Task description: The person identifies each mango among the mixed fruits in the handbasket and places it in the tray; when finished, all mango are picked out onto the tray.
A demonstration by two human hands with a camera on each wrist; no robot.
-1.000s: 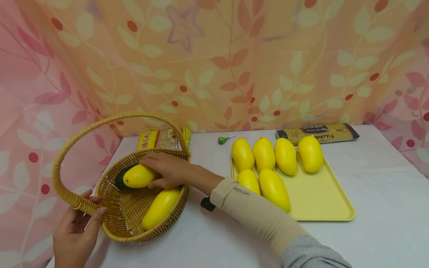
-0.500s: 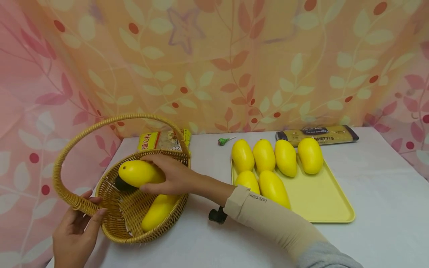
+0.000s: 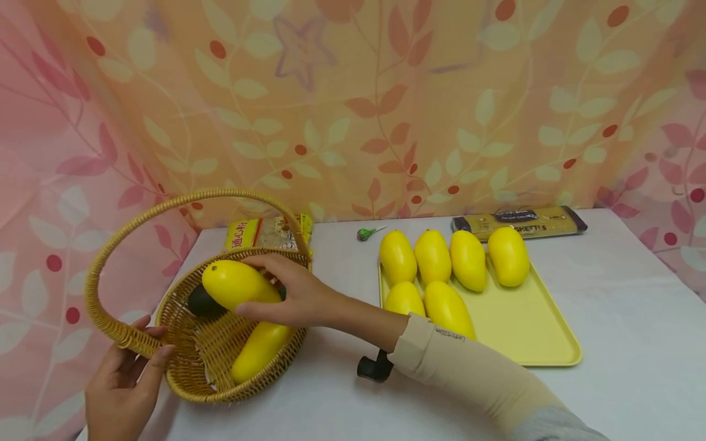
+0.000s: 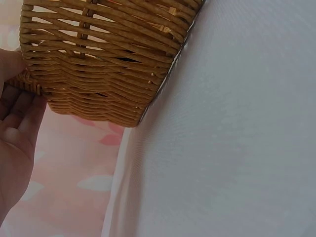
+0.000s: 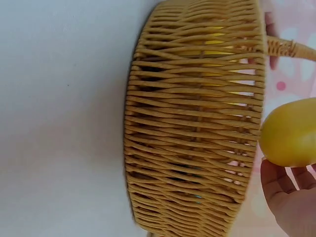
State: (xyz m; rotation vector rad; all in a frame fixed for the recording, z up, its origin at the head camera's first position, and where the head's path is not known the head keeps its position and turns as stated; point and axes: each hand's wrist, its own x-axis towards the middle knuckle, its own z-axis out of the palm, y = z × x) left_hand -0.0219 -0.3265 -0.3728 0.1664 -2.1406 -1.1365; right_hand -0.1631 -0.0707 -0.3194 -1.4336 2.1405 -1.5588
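Note:
A wicker basket (image 3: 179, 367) with an arched handle stands on the left of the table. My left hand (image 3: 124, 383) grips the base of that handle at the rim; the left wrist view shows its fingers by the weave. My right hand (image 3: 300, 294) holds a yellow mango (image 3: 234, 285) between thumb and fingers over the basket. In the right wrist view this mango (image 5: 292, 134) is up at the rim, outside the weave. A second mango (image 3: 261, 352) lies inside the basket. Beside it is a dark rounded thing (image 3: 204, 304), partly hidden by the held mango.
On the right, a yellow tray (image 3: 529, 331) bears several mangoes (image 3: 467, 260). A spaghetti pack (image 3: 543, 222) lies behind it. A green lollipop (image 3: 365, 234) lies at the back middle, and a yellow food packet (image 3: 245, 234) behind the basket. Patterned cloth (image 3: 386, 110) walls the table's back.
My right hand has lifted the mango off the dark thing in the basket and drawn it slightly right. My left hand has stayed at the handle.

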